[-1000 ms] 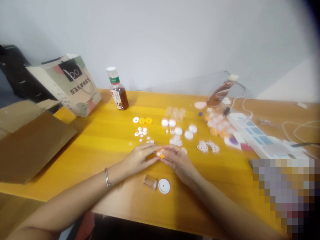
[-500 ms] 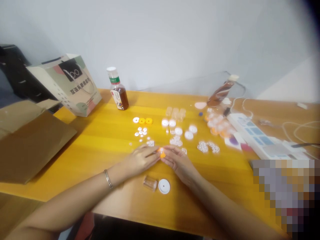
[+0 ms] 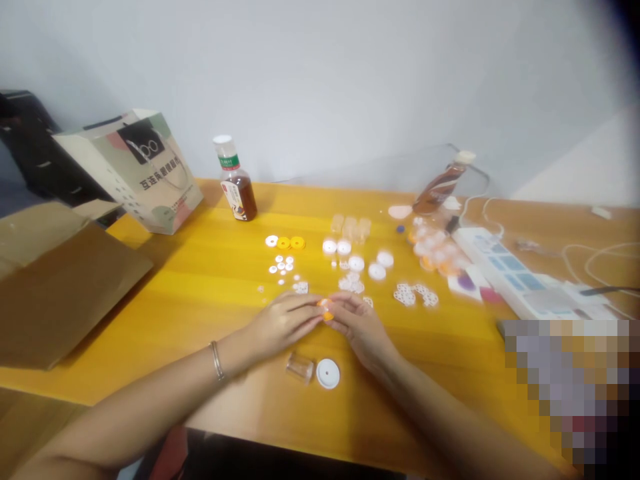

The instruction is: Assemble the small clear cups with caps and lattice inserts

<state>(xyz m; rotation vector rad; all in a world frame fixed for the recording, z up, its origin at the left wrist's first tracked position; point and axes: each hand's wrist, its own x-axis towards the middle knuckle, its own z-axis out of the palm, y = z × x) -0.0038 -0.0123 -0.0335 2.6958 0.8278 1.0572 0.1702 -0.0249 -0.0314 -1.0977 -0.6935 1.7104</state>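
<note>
Between the fingertips of both hands is a small orange and white plastic part (image 3: pixel 327 311), partly hidden by the fingers and blurred. My left hand (image 3: pixel 287 320) pinches it from the left, and my right hand (image 3: pixel 357 323) grips it from the right. Below the hands a clear plastic cup (image 3: pixel 300 367) lies on its side, beside a white disc (image 3: pixel 328 374) with a hole at its centre. Just beyond the fingers are white perforated pieces (image 3: pixel 351 283), small white round parts (image 3: pixel 281 266) and yellow rings (image 3: pixel 297 243).
A cardboard box (image 3: pixel 65 287) and a paper bag (image 3: pixel 145 167) stand at the left. Drink bottles (image 3: pixel 240 193) stand at the back. To the right are a cluster of orange and white pieces (image 3: pixel 435 251), a white power strip (image 3: pixel 510 267) and cables. More perforated pieces (image 3: pixel 407 295) lie right of centre.
The orange and white part has shifted slightly right and turned a little between my fingers. Both hands keep hold of it; the things on the table look unmoved.
</note>
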